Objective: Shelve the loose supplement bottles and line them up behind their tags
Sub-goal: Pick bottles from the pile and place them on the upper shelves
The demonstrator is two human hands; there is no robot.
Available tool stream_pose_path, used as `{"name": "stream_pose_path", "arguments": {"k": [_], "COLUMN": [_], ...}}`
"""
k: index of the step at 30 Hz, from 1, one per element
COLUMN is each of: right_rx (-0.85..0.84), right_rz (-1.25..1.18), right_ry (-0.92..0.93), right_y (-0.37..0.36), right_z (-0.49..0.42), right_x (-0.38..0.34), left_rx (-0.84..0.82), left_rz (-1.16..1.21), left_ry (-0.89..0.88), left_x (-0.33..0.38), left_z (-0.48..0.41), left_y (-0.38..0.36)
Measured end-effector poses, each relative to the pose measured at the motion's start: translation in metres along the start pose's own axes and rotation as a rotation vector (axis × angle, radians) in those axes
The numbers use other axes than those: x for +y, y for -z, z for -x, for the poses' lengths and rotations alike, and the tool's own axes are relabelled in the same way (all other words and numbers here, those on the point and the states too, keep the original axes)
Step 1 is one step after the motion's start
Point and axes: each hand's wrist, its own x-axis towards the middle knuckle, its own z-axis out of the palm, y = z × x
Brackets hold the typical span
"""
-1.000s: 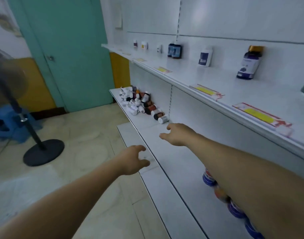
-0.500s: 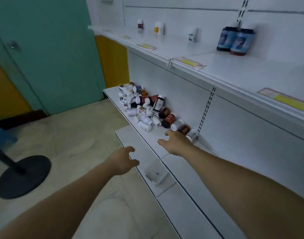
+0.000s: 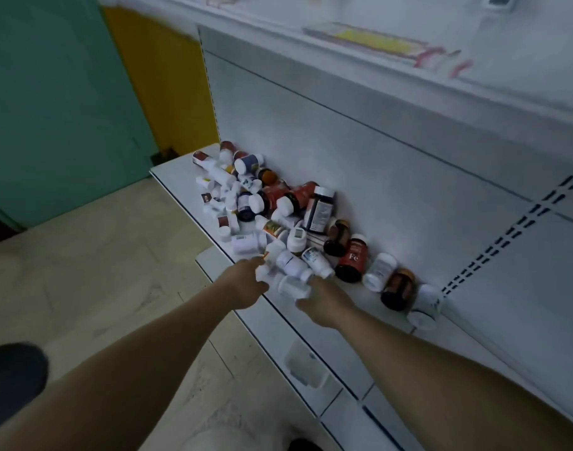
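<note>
A heap of loose supplement bottles [image 3: 272,206] lies on the white middle shelf [image 3: 181,177] against its back panel: white, red and dark brown ones, most on their sides. My left hand [image 3: 244,284] is at the heap's near edge, fingers around a small white bottle [image 3: 262,273]. My right hand [image 3: 324,302] is beside it, fingers hidden behind a white bottle [image 3: 293,286] that it grips. A red bottle marked Fe [image 3: 353,259] and a brown bottle [image 3: 399,289] lie just right of my hands. A yellow price tag [image 3: 373,40] sits on the upper shelf's edge.
A lower shelf [image 3: 278,336] juts out below my arms, with a clear plastic tag holder [image 3: 306,366] on it. Left of the shelving are a teal door [image 3: 50,92] and a yellow wall [image 3: 161,76]. A dark fan base [image 3: 11,382] stands on the tiled floor.
The view has moved closer to the heap. Both hands have reached forward from open in mid-air to the heap's near edge and closed on white bottles.
</note>
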Motion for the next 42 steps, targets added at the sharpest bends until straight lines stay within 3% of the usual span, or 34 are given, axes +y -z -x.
{"name": "stream_pose_path", "arguments": {"k": [3, 8, 11, 14, 17, 19, 22, 29, 33, 38, 42], "right_rx": [-0.007, 0.150, 0.144, 0.197, 0.304, 0.331, 0.368, 0.571, 0.703, 0.707, 0.776], "right_rz": [-0.014, 0.086, -0.035, -0.503, -1.405, -1.772, -1.966, -1.832, -1.943, -1.901, -1.850], "right_ry": [-0.040, -0.161, -0.242, -0.436, -0.617, -0.549, -0.357, -0.122, -0.018, 0.157, 0.231], "right_y": [-0.028, -0.054, -0.056, -0.047, -0.031, -0.022, -0.012, 0.014, 0.029, 0.050, 0.065], "right_z": [-0.022, -0.042, -0.034, -0.010, 0.022, 0.043, 0.071, 0.126, 0.162, 0.211, 0.259], "right_x": [0.001, -0.004, -0.008, -0.023, -0.061, -0.092, -0.147, -0.229, -0.243, -0.243, -0.236], "left_rx": [-0.053, -0.081, -0.031, 0.011, -0.047, -0.139, -0.203, -0.244, -0.451, -0.379, -0.342], "left_rz": [0.010, 0.028, 0.111, 0.370, 0.821, 1.034, 1.034, 0.973, 1.046, 1.054, 1.066], "left_ry": [-0.050, -0.015, -0.020, 0.007, 0.057, 0.022, -0.161, -0.461, -0.576, -0.795, -0.842], "left_x": [-0.017, -0.038, -0.047, -0.052, -0.057, -0.060, -0.058, -0.041, -0.028, 0.003, 0.037], "left_z": [-0.054, -0.119, -0.127, -0.117, -0.080, -0.048, -0.002, 0.065, 0.098, 0.140, 0.177], "left_y": [-0.005, -0.028, -0.036, -0.023, 0.006, 0.032, 0.076, 0.150, 0.174, 0.177, 0.169]}}
